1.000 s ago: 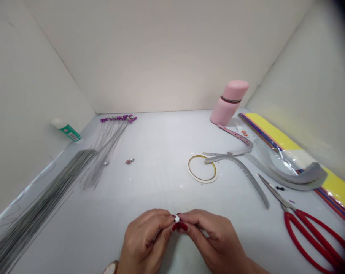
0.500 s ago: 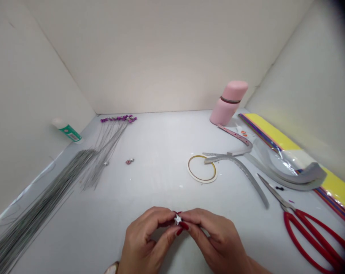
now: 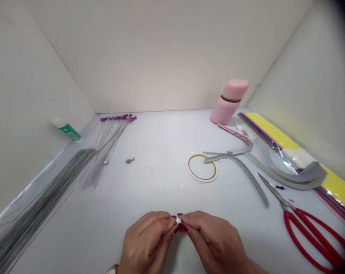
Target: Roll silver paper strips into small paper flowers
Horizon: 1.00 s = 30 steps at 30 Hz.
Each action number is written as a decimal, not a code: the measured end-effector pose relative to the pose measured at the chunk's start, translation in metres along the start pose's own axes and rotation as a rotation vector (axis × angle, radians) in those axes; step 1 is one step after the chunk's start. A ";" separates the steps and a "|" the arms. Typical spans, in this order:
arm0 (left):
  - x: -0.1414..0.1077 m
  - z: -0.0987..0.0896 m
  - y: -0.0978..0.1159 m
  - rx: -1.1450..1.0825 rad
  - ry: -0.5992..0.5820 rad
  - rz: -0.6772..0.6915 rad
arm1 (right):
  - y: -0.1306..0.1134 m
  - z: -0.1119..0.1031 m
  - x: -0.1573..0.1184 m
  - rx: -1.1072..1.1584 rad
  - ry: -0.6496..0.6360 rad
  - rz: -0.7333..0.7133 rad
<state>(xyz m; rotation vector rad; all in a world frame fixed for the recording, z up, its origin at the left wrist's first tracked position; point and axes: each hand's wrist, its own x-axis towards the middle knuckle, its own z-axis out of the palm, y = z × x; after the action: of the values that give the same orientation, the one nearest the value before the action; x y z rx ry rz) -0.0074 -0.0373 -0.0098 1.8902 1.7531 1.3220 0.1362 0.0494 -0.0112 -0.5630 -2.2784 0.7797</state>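
The left hand [image 3: 149, 243] and the right hand [image 3: 216, 239] come together low in the middle of the view, both pinching the same small piece [image 3: 178, 220] between thumb and fingers, with the 2 thumb tips close together beneath it. The small piece is whitish with a silvery cast, its outline uneven and pointed, roughly star-like; the fingertips cover part of it, and its finer folds are too small to tell. It sits between the 2 hands, over the near part of the counter [image 3: 161, 190]. The nails are dark red, and a gold-colored band [image 3: 113, 269] shows partly at the left wrist.

Beyond the hands, a thin white tape ring [image 3: 202, 179] lies flat, yellowish along its inner edge. The end of 1 gray strip [image 3: 248, 173] rests across it. To the right lie the red-handled scissors [image 3: 288, 207] and a pack of colored sheets [image 3: 271, 131], yellow on top. A pink bottle [image 3: 229, 102] stands near the back wall.

On the left side are a tiny red-and-silver bit [image 3: 129, 160], a long bundle of gray wires [image 3: 49, 201], several purple-tipped stems [image 3: 123, 118] and, by the side wall, a white-and-green tube [image 3: 68, 130].
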 end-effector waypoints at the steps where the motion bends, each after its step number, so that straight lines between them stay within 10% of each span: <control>1: 0.001 0.000 0.000 0.008 0.002 0.004 | 0.000 0.000 0.000 -0.017 0.012 -0.007; 10: 0.004 0.004 -0.002 -0.213 0.027 -0.234 | 0.004 0.001 0.005 0.177 -0.007 0.116; 30: 0.002 0.002 0.000 -0.158 0.017 -0.128 | 0.004 0.001 0.004 0.143 0.033 0.021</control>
<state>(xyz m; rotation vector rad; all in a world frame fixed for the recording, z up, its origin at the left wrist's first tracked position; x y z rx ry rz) -0.0064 -0.0351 -0.0100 1.6596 1.6923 1.3885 0.1337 0.0541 -0.0125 -0.5306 -2.1689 0.9287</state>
